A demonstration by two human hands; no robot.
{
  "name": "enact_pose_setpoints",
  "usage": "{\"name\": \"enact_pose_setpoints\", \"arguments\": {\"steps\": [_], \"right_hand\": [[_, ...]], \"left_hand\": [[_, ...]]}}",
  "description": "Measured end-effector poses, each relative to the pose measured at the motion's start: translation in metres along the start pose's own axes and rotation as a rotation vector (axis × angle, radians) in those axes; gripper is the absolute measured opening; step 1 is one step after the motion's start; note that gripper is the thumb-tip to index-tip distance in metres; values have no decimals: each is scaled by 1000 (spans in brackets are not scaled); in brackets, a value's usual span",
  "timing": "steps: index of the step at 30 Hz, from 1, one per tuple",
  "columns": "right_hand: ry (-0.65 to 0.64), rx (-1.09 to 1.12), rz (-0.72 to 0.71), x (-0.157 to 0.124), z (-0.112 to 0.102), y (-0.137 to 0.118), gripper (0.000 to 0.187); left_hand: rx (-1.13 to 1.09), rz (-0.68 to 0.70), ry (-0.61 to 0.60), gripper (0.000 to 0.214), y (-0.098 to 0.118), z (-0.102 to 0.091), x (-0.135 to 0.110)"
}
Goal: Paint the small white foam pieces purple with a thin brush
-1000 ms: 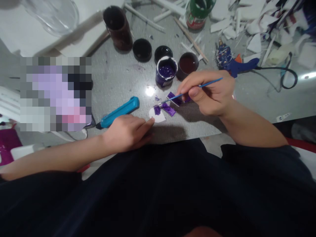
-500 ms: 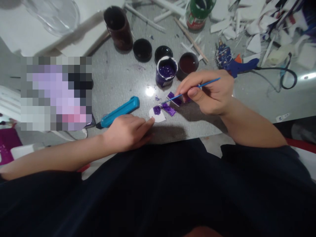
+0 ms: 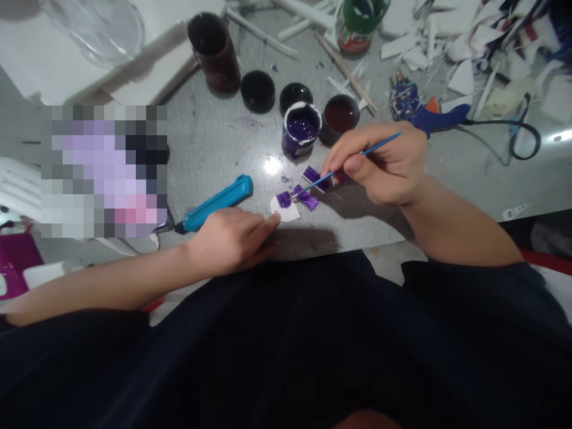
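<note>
My right hand (image 3: 379, 164) pinches a thin blue paintbrush (image 3: 328, 177), its tip at a small white cut piece (image 3: 288, 214) on the table. Purple paint covers part of that piece's upper side. With its index fingertip, my left hand (image 3: 232, 238) holds the white piece down at its left edge; the other fingers are curled. Beside it lie a purple-painted strip (image 3: 306, 198) and another purple strip (image 3: 313, 176), with a further painted bit partly under my right hand. An open jar of purple paint (image 3: 301, 131) stands just behind.
A blue utility knife (image 3: 218, 202) lies left of the white piece. Farther back are a dark jar (image 3: 214, 53), a black lid (image 3: 258, 91), a dark red cup (image 3: 340, 116) and a green-red jar (image 3: 357, 33). A blue glue gun (image 3: 440, 119) and white scraps (image 3: 460, 77) are at right.
My right hand has tilted the brush slightly more steeply, and its tip has shifted a little right and down on the white piece. My left hand stays in place.
</note>
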State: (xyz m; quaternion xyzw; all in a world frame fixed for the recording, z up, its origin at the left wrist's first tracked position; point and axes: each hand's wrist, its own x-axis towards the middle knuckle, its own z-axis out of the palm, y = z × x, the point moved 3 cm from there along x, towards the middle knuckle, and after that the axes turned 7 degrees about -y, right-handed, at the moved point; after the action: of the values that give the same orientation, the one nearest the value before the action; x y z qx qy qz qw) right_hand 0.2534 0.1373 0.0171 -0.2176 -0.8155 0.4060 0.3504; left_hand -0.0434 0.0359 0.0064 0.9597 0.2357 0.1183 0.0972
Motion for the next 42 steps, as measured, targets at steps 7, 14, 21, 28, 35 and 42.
{"name": "enact_pose_setpoints", "arguments": {"steps": [7,14,21,28,35,42], "right_hand": [[12,-25,66,1,4,3,31],[-14,9,47,-1,1,2,28],[11,-35,87,1,8,4,37],[-24,1,29,1,3,0,25],[33,-87,-49,1,9,2,24],[-76,-26,-19,2,2,-4,21]], "left_hand": [[5,-19,-48,30,0,1,-1],[4,-8,-22,29,0,0,0],[16,-4,-33,30,0,0,0],[10,-19,-88,30,-1,2,-2],[55,-25,-102,32,1,1,-1],[54,-3,-68,31,2,-2,2]]}}
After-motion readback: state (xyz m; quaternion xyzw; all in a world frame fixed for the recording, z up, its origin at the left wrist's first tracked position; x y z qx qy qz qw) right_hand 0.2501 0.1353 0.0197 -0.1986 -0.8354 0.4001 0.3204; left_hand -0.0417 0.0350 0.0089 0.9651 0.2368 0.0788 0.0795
